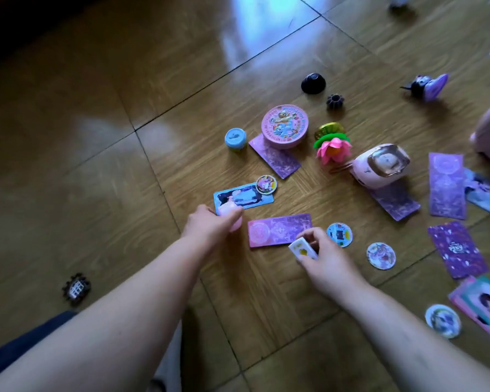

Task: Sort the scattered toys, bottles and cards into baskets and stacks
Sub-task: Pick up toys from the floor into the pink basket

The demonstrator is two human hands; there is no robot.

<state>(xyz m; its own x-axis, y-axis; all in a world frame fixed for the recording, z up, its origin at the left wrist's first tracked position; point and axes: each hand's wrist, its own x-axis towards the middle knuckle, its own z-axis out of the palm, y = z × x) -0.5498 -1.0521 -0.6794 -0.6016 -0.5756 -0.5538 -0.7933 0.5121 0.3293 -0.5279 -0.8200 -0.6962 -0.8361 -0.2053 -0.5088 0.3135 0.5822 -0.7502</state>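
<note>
1. Two bare hands reach out over the floor [102,114], wood-look tiles w/ toys & cards scattered on it.
2. Left hand [210,226]: grip closed round a small pink ball [232,215], at the near corner of a blue photo card [244,197].
3. Right hand [327,260]: fingers pinched on a small white card [303,249], lifted just above the near right corner of a pink-purple card [279,230] lying flat.
4. Round sticker [266,184] overlaps the blue photo card's far right corner.
5. Two more round discs [339,234] & [381,256] lie just right of the right hand, apart from each other.
6. Further off: pink round tin [285,126] sits on the end of a purple card [275,157]; blue-lidded pot [235,139] just left of it.
7. Pink flower toy [333,147] stands beside a pink toy w/ a gold window [381,164].
8. Right edge: several purple cards [447,185], photo cards, another disc [442,321].
9. Black dome [313,83] & small ribbed black piece [335,101] are far centre; dark spiky toy [76,288] lies alone near left.
</note>
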